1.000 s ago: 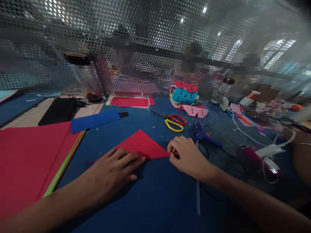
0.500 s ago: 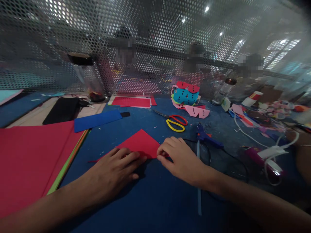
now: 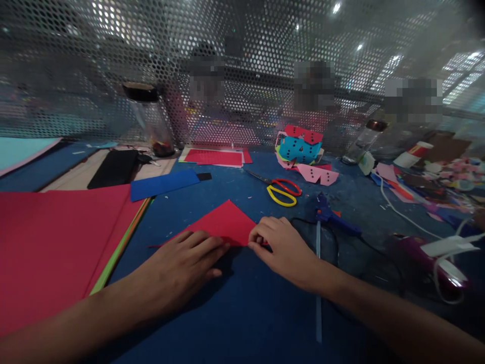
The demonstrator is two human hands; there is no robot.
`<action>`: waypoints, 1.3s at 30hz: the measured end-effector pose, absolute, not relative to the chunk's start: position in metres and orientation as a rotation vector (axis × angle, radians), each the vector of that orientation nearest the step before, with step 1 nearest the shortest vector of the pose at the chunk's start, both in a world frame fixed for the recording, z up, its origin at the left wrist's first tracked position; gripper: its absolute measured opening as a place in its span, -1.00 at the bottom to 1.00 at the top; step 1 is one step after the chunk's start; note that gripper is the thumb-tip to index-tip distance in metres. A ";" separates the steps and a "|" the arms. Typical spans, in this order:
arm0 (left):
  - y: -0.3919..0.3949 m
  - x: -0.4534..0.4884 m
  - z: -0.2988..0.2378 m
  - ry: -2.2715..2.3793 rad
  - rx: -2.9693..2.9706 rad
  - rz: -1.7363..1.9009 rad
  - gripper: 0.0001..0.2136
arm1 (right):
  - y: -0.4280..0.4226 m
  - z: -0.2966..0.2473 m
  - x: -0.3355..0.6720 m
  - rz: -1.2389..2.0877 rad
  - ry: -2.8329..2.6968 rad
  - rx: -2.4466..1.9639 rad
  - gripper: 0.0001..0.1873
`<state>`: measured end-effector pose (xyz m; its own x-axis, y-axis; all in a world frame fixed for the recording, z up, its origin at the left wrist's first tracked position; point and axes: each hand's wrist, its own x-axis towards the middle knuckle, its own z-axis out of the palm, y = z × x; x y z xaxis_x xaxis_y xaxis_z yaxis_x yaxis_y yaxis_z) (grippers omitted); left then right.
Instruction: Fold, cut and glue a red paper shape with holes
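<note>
A red sheet of paper [image 3: 229, 221], folded into a triangle with its peak pointing away from me, lies on the blue table in front of me. My left hand [image 3: 189, 263] rests over its left part and near edge, fingers stretched out and thumb apart. At the right corner, my right hand [image 3: 278, 245] has thumb and fingertips pinched on the folded paper. Both lower corners are partly covered by my hands. Beyond the paper lie scissors [image 3: 281, 190] with one red and one yellow handle.
Red and coloured sheets [image 3: 56, 242] are stacked at left, near a blue strip [image 3: 164, 184] and a black phone [image 3: 113, 169]. To the right are a blue glue gun [image 3: 333, 217] with a glue stick [image 3: 318, 283]. Paper masks [image 3: 301, 151] stand behind, before a perforated metal screen [image 3: 261, 55].
The view has shifted slightly, so most things appear farther right. Both hands keep nearly the same hold on the folded red paper.
</note>
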<state>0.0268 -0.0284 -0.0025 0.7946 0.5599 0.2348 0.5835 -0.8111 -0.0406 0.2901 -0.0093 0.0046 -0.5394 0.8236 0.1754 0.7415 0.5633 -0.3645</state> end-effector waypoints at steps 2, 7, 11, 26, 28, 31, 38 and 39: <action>-0.031 0.025 -0.002 -0.925 -2.870 -0.321 -0.62 | -0.009 0.004 0.291 0.360 -2.472 -1.281 -0.94; -0.040 0.016 -0.002 -1.012 -2.838 -0.286 -0.66 | -0.009 0.003 0.293 0.361 -2.464 -1.270 -0.92; -0.047 0.007 -0.006 -1.085 -2.801 -0.276 -0.66 | -0.008 0.003 0.293 0.370 -2.465 -1.268 -0.91; -0.058 -0.003 -0.005 -1.185 -2.674 -0.321 -0.65 | -0.010 0.005 0.293 0.354 -2.480 -1.257 -0.90; -0.060 -0.007 -0.003 -1.254 -2.651 -0.309 -0.66 | -0.010 0.005 0.293 0.351 -2.479 -1.253 -0.90; -0.064 -0.015 -0.002 -1.346 -2.644 -0.329 -0.64 | -0.010 0.005 0.294 0.340 -2.478 -1.251 -0.90; -0.067 -0.029 -0.003 -1.438 -2.553 -0.278 -0.64 | -0.009 0.004 0.294 0.348 -2.470 -1.257 -0.89; -0.067 -0.029 -0.001 -1.441 -2.540 -0.261 -0.64 | -0.009 0.004 0.294 0.351 -2.471 -1.259 -0.89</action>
<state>-0.0290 -0.0673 -0.0014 0.5063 0.8238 0.2549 0.8609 -0.5002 -0.0936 0.2937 -0.0094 0.0041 -0.5471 0.8151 0.1906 0.7299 0.5760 -0.3682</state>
